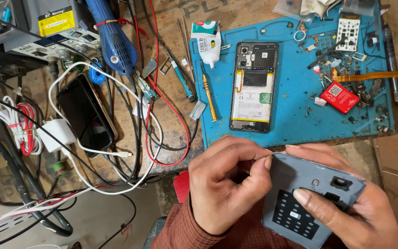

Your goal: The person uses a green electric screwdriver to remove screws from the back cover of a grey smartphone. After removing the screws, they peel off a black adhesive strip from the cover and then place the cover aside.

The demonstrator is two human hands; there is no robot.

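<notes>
At the bottom of the view, just in front of the bench edge, I am seeing both hands working on a grey phone back cover (300, 184), which is lying with its inner side up. The right hand (365, 207) is gripping the cover from below and from the right, with the thumb pressing on the inner face near the black adhesive pad (295, 216) with small holes. The left hand (226, 184) is curling closed, its thumb and forefinger pinching at the top left corner of the cover; what is between the fingertips is too thin for me to tell.

Above the hands, a blue repair mat (295, 115) is lying on the wooden bench. An opened smartphone (253, 86) is resting on it, its white battery and circuit board showing. Just left of the phone a yellow-handled screwdriver (209, 97) is lying, and above that a white glue bottle (210, 42). The right part of the mat is holding many small loose parts, a red square part (339, 97), an orange flex ribbon (369, 76) and a white perforated plate (348, 31); they are lying directly on the mat, well apart from the hands.

To the left, off the mat, a second black phone (84, 113) is lying among white, red and black cables, near a white charger block (57, 134) and a blue hot-air handle (114, 39).
</notes>
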